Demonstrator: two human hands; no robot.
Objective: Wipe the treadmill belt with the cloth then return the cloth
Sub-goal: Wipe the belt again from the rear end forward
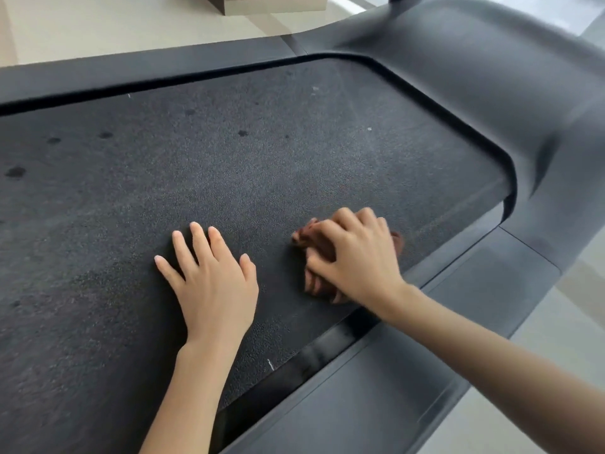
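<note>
At the far left of the treadmill belt (pixel 262 158) several dark spots (pixel 14 172) dot the textured surface, with more along the far side toward the middle, so that stretch looks not yet wiped. Nearer the middle, the left hand (pixel 212 286) lies flat on the belt with its fingers straight and spread, grasping nothing; it seems to be bracing the person. Just to its right, apart from it, the brown cloth (pixel 307 237) sits bunched on the belt close to the near-right edge. The right hand (pixel 357 257) presses down on it, fingers curled over the folds and gripping them, so only the cloth's left and near edges show. Some blur at the cloth suggests it is mid-stroke. Beyond it, toward the far right, a couple of small pale specks (pixel 369 128) sit on the belt. The grey side rail (pixel 376 388) runs along the near-right edge and the moulded motor cover (pixel 491 77) rises at the far right. As a judgement, wiping is under way but early to midway: the spotted left portion remains to be covered, and returning the cloth is not yet done; where it belongs is not in view.
</note>
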